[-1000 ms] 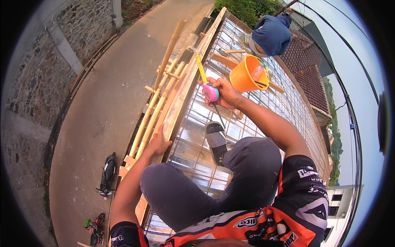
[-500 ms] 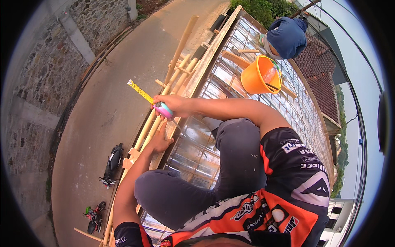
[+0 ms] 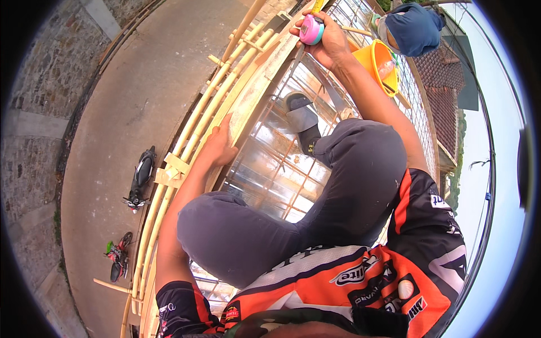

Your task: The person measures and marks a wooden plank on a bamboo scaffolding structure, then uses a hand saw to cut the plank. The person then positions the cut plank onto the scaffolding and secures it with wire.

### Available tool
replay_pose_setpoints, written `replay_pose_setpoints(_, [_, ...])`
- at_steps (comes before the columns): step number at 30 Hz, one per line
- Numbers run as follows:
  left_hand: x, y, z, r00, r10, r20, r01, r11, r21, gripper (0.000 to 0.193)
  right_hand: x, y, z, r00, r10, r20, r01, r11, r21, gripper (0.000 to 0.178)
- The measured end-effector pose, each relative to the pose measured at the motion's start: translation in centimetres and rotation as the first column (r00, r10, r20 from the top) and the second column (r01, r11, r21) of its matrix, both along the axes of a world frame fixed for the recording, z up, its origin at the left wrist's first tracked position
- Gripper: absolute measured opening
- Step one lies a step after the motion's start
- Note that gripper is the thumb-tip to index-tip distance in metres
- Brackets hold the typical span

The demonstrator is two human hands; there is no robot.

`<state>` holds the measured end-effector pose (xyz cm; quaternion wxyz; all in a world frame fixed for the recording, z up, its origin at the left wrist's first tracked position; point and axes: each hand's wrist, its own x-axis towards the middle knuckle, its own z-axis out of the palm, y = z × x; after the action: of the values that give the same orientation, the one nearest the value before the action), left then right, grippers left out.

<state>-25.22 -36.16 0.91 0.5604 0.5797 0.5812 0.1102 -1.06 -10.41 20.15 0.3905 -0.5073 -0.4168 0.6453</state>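
My right hand (image 3: 329, 45) is closed around a pink and turquoise tape measure (image 3: 311, 30), out past the top of a wooden board (image 3: 256, 101). A short piece of its yellow blade (image 3: 318, 5) shows, running out of view at the upper edge. Lower down, my left hand (image 3: 218, 147) rests on the same board, fingers stretched along it and thumb apart, with nothing held. Beside the board lies a grid of steel bars (image 3: 276, 152) over shiny sheeting. My sandalled foot (image 3: 301, 111) stands on that grid.
Bamboo poles (image 3: 194, 127) run along the board's outer side, above a road with two parked motorcycles (image 3: 142, 174). An orange bucket (image 3: 375, 62) holding a clear bottle is at the upper right. Beyond it a co-worker in blue (image 3: 414, 31) bends over. Cables (image 3: 491, 152) hang at the far right.
My right hand has moved up and right with the tape measure, from over the poles to the board's far part. The blade now points upward. My left hand stays on the board.
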Motion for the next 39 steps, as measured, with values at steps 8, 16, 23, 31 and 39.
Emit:
replay_pose_setpoints(8, [-0.4,-0.1,-0.2,0.995,-0.081,-0.058,0.080,0.997,-0.022,0.113,2.8,-4.0,2.1,0.985,-0.084,0.148,0.067,0.991,0.117,0.031])
replay_pose_setpoints(16, [-0.7,0.4,-1.2,0.988,-0.131,-0.080,0.128,0.991,-0.036,0.117,2.6,-5.5,2.3,0.940,0.031,0.339,-0.055,0.997,0.060,0.033])
replay_pose_setpoints(23, [-0.9,0.8,0.3,0.988,-0.155,-0.023,0.153,0.984,-0.090,0.119,-0.4,-2.2,0.3,0.940,0.266,0.213,-0.270,0.963,-0.015,0.033])
replay_pose_setpoints(31, [-2.6,4.8,2.6,0.975,0.055,0.216,-0.027,0.991,-0.130,0.111,-5.0,-1.9,-6.9,0.840,0.529,0.121,-0.448,0.802,-0.396,0.033])
replay_pose_setpoints(39, [-0.7,15.6,9.3,0.595,0.726,0.344,-0.666,0.686,-0.295,0.073,-13.0,-1.2,-12.6,0.879,0.377,-0.293,-0.468,0.804,-0.367,0.021])
